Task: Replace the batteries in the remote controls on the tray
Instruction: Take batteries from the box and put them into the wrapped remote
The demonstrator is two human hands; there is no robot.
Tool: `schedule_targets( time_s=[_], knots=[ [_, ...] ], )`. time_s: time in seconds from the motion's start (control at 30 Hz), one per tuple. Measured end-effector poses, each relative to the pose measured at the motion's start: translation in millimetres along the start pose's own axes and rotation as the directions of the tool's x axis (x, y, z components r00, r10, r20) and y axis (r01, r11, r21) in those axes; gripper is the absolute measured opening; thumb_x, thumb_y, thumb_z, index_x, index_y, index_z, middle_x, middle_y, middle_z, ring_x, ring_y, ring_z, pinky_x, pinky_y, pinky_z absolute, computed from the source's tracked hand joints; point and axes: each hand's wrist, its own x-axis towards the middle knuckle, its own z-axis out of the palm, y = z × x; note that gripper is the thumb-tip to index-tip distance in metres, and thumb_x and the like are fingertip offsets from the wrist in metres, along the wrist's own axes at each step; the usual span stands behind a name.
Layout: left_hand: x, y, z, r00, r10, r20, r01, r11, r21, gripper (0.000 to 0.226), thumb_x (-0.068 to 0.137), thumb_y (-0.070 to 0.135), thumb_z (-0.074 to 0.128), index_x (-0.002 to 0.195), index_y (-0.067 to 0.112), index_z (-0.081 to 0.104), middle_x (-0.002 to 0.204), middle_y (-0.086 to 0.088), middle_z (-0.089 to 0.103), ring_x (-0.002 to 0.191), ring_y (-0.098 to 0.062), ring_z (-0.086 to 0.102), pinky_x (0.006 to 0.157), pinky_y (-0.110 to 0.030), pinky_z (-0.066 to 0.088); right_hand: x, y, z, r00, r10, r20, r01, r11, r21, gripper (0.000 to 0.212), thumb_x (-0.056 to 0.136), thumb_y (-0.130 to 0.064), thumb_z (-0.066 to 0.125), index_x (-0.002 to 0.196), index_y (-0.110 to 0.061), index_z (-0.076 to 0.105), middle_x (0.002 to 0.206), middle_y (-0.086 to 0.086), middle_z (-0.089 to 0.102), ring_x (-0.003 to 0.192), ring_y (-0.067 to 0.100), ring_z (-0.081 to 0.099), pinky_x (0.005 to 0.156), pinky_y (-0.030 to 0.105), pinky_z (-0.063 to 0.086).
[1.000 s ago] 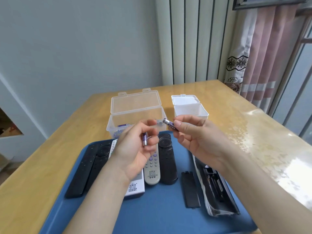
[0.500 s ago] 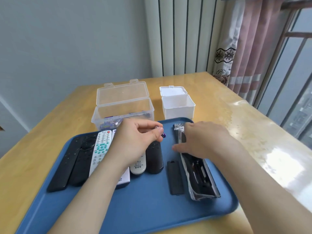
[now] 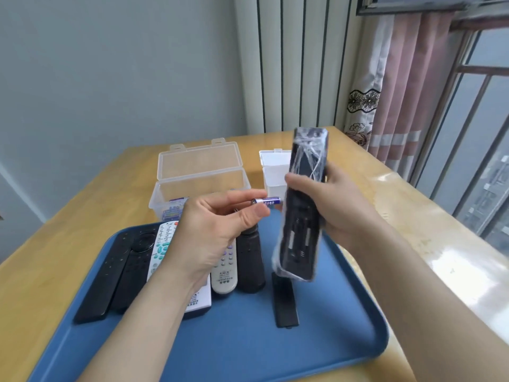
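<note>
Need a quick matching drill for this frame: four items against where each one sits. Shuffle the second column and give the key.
1. purple battery
2. plastic-wrapped remote
3. black battery cover
4. clear box

A. lying flat on the blue tray
B. pinched by the left hand
C. on the table beyond the tray, lid open
D. held up in the grip of the right hand

Pairs: 1-B, 2-D, 3-A, 4-C

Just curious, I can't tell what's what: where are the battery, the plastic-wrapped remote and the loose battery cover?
battery (image 3: 268, 201), head view, on its purple label.
plastic-wrapped remote (image 3: 300, 220), head view, on its dark mid-body.
battery cover (image 3: 285, 301), head view, on its flat middle.
</note>
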Motion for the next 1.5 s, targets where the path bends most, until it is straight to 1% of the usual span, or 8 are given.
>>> schedule_targets(
  time_s=[0.1,0.23,0.47,0.63,0.8,0.93,1.23,1.5],
  knots=[
    [-3.3,-1.8,4.7,0.997,0.069,0.047,-0.072,0.995,0.072,0.025,0.062,0.012,0.076,0.087,0.014,0.078,0.083,-0.009,0.076,0.063,-0.008,0.066,0.063,-0.016,0.055,0.8,6.1,4.9,1.000,0.019,-0.018,-0.013,0.954,0.299,0.030,0.095,-0.008,0.058,0.121,0.003,0.051,0.093,0.020,0.064,0.061,0.023,0.071,0.053,0.035,0.058],
    [-9.0,-7.3,14.8,0.990,0.109,0.094,-0.128,0.965,0.230,0.028,0.065,0.005,0.082,0.082,0.027,0.079,0.080,0.002,0.076,0.075,-0.011,0.071,0.073,-0.020,0.056,3.6,10.3,4.3,0.998,-0.009,-0.059,0.031,0.923,0.384,0.029,0.098,-0.012,0.054,0.124,0.001,0.050,0.092,0.019,0.069,0.070,0.029,0.073,0.061,0.043,0.060],
    [-8.4,-16.1,15.4,0.908,0.344,0.240,-0.420,0.732,0.537,0.030,0.066,0.007,0.085,0.092,0.020,0.078,0.083,0.013,0.074,0.076,-0.001,0.067,0.069,-0.010,0.047,4.9,10.5,2.2,0.991,-0.024,-0.131,0.078,0.903,0.422,0.027,0.099,-0.013,0.053,0.123,-0.001,0.049,0.083,0.016,0.069,0.066,0.026,0.071,0.062,0.039,0.060],
    [-5.9,-17.6,12.2,0.931,0.336,0.144,-0.364,0.808,0.464,0.020,0.072,0.026,0.081,0.091,0.030,0.076,0.086,0.017,0.073,0.077,-0.013,0.067,0.070,-0.032,0.053,4.7,11.2,3.2,0.991,-0.024,-0.131,0.075,0.914,0.399,0.026,0.099,-0.015,0.054,0.122,-0.002,0.051,0.087,0.016,0.069,0.068,0.027,0.071,0.065,0.042,0.061],
    [-2.4,-17.9,11.8,0.936,0.336,0.106,-0.345,0.812,0.471,0.014,0.079,0.025,0.074,0.093,0.029,0.076,0.087,0.013,0.068,0.055,-0.008,0.047,0.058,-0.016,0.040,1.1,12.0,10.0,0.993,-0.039,-0.108,0.072,0.944,0.321,0.024,0.099,-0.016,0.054,0.120,-0.004,0.052,0.089,0.017,0.067,0.070,0.027,0.071,0.063,0.040,0.060],
    [-3.6,-22.3,13.4,0.942,0.331,0.063,-0.318,0.813,0.488,0.017,0.076,0.031,0.075,0.092,0.036,0.074,0.088,0.014,0.073,0.078,-0.032,0.064,0.075,-0.041,0.053,-2.1,14.4,16.3,0.993,-0.059,-0.102,0.084,0.962,0.258,0.025,0.099,-0.014,0.053,0.121,-0.003,0.049,0.088,0.017,0.066,0.065,0.024,0.068,0.062,0.040,0.059],
    [-2.7,-24.4,16.7,0.873,0.454,0.180,-0.460,0.640,0.616,0.016,0.072,0.016,0.081,0.087,0.018,0.074,0.081,0.010,0.064,0.073,0.004,0.055,0.065,-0.008,0.037,-6.5,13.8,23.8,0.996,-0.036,-0.086,0.058,0.960,0.272,0.021,0.100,-0.013,0.052,0.119,-0.003,0.049,0.086,0.017,0.064,0.058,0.022,0.064,0.045,0.027,0.049],
    [1.4,-24.7,10.4,0.861,0.460,0.218,-0.484,0.606,0.632,0.017,0.075,0.027,0.076,0.092,0.024,0.076,0.091,0.006,0.053,0.088,0.000,0.053,0.075,-0.016,0.042,-6.6,9.4,19.5,0.999,0.002,-0.054,0.014,0.957,0.291,0.026,0.101,-0.014,0.050,0.123,-0.001,0.049,0.089,0.017,0.065,0.059,0.022,0.068,0.056,0.034,0.059]
  ],
)
